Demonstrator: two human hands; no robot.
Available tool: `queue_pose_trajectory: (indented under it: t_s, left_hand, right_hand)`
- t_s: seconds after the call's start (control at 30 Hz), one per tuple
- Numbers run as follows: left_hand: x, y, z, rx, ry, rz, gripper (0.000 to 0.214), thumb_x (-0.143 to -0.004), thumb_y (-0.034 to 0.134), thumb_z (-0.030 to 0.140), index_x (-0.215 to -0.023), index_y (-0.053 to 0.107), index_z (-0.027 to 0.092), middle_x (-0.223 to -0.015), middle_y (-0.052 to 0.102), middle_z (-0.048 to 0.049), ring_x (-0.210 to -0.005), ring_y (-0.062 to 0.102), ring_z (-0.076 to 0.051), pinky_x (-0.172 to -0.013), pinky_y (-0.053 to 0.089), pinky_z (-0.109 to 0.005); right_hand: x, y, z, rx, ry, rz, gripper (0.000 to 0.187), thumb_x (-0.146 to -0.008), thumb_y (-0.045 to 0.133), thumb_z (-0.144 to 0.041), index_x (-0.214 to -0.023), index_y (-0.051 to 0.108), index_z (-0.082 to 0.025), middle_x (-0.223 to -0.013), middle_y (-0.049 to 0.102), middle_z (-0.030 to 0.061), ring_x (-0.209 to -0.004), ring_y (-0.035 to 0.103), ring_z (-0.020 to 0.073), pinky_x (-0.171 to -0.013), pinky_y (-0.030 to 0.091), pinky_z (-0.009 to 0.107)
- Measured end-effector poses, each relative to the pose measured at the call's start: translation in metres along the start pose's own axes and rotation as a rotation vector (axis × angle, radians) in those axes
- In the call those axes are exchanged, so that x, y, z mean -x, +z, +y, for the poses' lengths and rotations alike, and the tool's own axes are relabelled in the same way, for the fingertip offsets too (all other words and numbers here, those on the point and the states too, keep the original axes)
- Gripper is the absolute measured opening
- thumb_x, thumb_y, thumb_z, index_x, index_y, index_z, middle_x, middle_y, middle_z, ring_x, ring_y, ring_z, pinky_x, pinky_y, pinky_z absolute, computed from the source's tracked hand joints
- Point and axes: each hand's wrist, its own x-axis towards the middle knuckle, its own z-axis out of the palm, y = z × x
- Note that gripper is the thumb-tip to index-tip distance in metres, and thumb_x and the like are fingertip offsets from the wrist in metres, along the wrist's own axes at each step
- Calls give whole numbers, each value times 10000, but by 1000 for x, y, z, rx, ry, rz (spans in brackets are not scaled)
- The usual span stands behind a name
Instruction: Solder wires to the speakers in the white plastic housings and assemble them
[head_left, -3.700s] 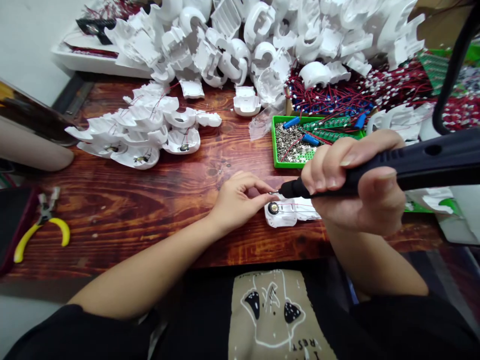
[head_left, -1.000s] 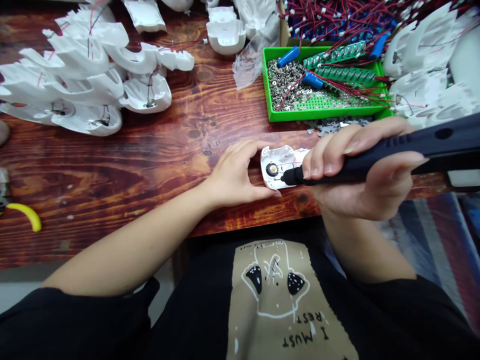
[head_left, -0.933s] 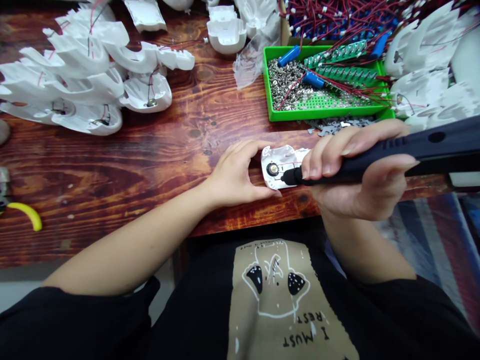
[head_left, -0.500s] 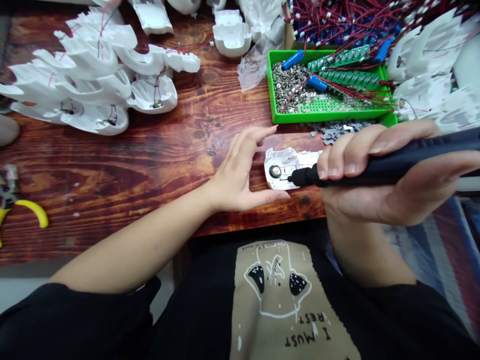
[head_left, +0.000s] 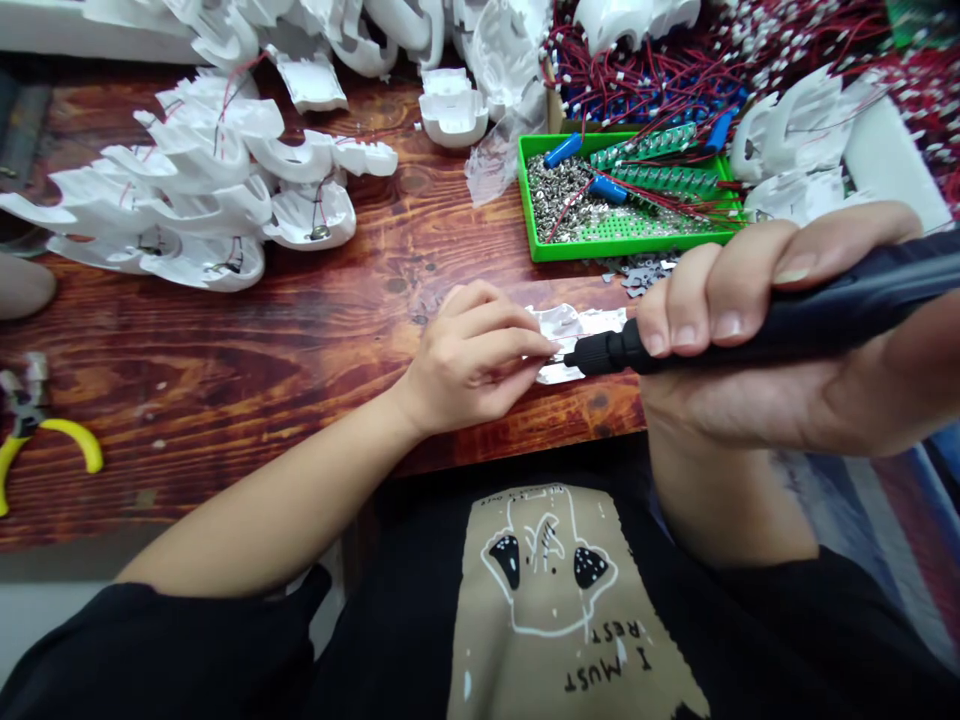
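Observation:
My right hand (head_left: 750, 330) is wrapped round a black electric screwdriver (head_left: 795, 310), held nearly level with its tip pointing left. Beneath the tip lies a small white plastic shell (head_left: 559, 322) near the table's front edge. My left hand (head_left: 480, 355) has its thumb and fingers pinched together over the shell's left end, right at the screwdriver's bit. Whatever sits between those fingertips is too small to make out. The round black part inside the shell is hidden behind the left hand.
A green tray (head_left: 630, 250) holds small screws, green circuit boards and blue cylinders with red wires. White shells (head_left: 172, 190) are heaped at the left and more stand at the back. Yellow-handled pliers (head_left: 75, 435) lie at far left. Flat metal pieces (head_left: 641, 272) sit before the tray.
My left hand has gone from spread fingers around the shell to a pinch at the screwdriver's bit. The screwdriver stays over the shell. The camera view has shifted slightly.

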Motion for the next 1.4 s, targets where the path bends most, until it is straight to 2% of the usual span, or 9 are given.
queue_pose_trajectory:
  t_s: [0.17, 0.37, 0.57, 0.77, 0.9, 1.17, 1.27, 1.4]
  left_hand:
    - [-1, 0, 2, 25, -71, -19, 82, -831, 728, 195, -888, 763, 243, -856, 769, -16, -813, 638, -192, -817, 516, -388]
    - [0, 4, 4, 147, -199, -25, 27, -835, 734, 219, -825, 760, 218, -823, 759, -24, -781, 651, -179, -804, 503, -373]
    - [0, 4, 3, 203, -219, -22, 23, -834, 754, 211, -812, 761, 208, -811, 757, -20, -748, 650, -166, -800, 483, -372]
    - [0, 5, 4, 225, -259, -19, 49, -840, 758, 246, -803, 766, 214, -807, 757, -21, -741, 657, -169, -792, 483, -377]
    - [0, 4, 4, 231, -313, -33, 60, -832, 767, 267, -798, 771, 218, -817, 762, -27, -757, 664, -177, -797, 489, -382]
    - [0, 3, 6, 214, -312, -50, 61, -831, 754, 247, -783, 761, 210, -825, 759, -29, -786, 672, -182, -847, 476, -392]
    - [1, 4, 6, 209, -290, -37, 57, -825, 763, 236, -780, 758, 201, -820, 759, -34, -782, 672, -183, -844, 472, -391]
    - [1, 3, 5, 216, -284, -37, 54, -836, 755, 246, -801, 757, 204, -828, 763, -34, -788, 681, -184, -845, 476, -389]
  right_hand:
    - [-1, 2, 1, 2, -22, 1, 342, -920, 629, -527, -756, 610, -227, -586, 510, -40, -505, 498, 113, -505, 450, 327]
    - [2, 1, 1, 42, -71, 60, 357, -949, 568, -535, -758, 613, -237, -596, 521, -34, -529, 527, 137, -530, 469, 364]
    - [0, 3, -2, 75, -65, 56, 383, -888, 628, -597, -741, 635, -243, -586, 509, -40, -519, 517, 139, -513, 454, 371]
    - [-1, 9, -3, 95, -88, 83, 485, -916, 527, -654, -689, 622, -235, -557, 468, -33, -503, 499, 141, -484, 429, 366]
    - [0, 9, -3, 122, -70, 84, 443, -924, 547, -619, -700, 629, -246, -567, 472, -32, -509, 507, 145, -497, 447, 380]
    - [5, 1, 3, 72, -102, 72, 327, -976, 531, -485, -776, 627, -244, -606, 517, -24, -521, 524, 137, -522, 493, 357]
    - [3, 2, 7, 53, -79, 68, 282, -934, 594, -511, -779, 597, -275, -612, 514, -31, -537, 555, 139, -508, 510, 324]
    - [-4, 10, 14, 7, -38, 49, 325, -819, 708, -578, -776, 541, -304, -607, 495, -39, -587, 622, 166, -486, 524, 308]
